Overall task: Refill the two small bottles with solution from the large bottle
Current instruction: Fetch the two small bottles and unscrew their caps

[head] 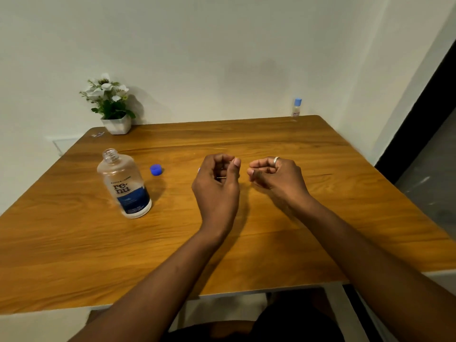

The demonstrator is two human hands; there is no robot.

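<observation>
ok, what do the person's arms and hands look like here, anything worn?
Both forearms are bare, with no sleeves, watch or gloves in view. The right hand wears one plain silver-coloured ring on a finger. The left hand shows no jewellery. Fingernails look short and unpainted.

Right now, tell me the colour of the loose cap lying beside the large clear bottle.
Blue: the small round plastic cap on the wooden table, clearest in the head view.

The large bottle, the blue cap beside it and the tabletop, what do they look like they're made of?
The large bottle looks like clear glossy plastic: you see through it, and its neck is threaded. The blue cap seems opaque moulded plastic, evenly coloured. The tabletop shows wood grain with a smooth satin sheen; solid wood or laminate, I cannot tell.
</observation>
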